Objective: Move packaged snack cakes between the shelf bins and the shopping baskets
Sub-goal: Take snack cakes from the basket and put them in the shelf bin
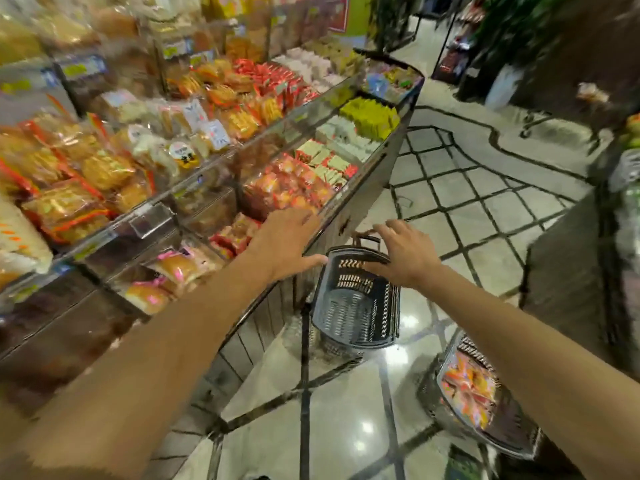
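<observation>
Dark plastic empty basket (pixel 356 306) on the floor, long axis running away from the person: right hand (pixel 401 254) spread empty over its far rim, left hand (pixel 287 240) flat, reaching toward red snack cakes (pixel 291 188) beyond.

Open air is left above the dark basket (pixel 356 306), whose mouth is unblocked apart from the right hand (pixel 405 258) spread over its far rim. The shelf's front edge (pixel 349 199) stands close on the basket's left, so little room is left on that side. The bins (pixel 287 188) are open from above, though the left hand (pixel 287 240) is held over the nearest one. A second basket (pixel 485 393), filled with packets, is set apart on the tiled floor (pixel 485 202).
</observation>
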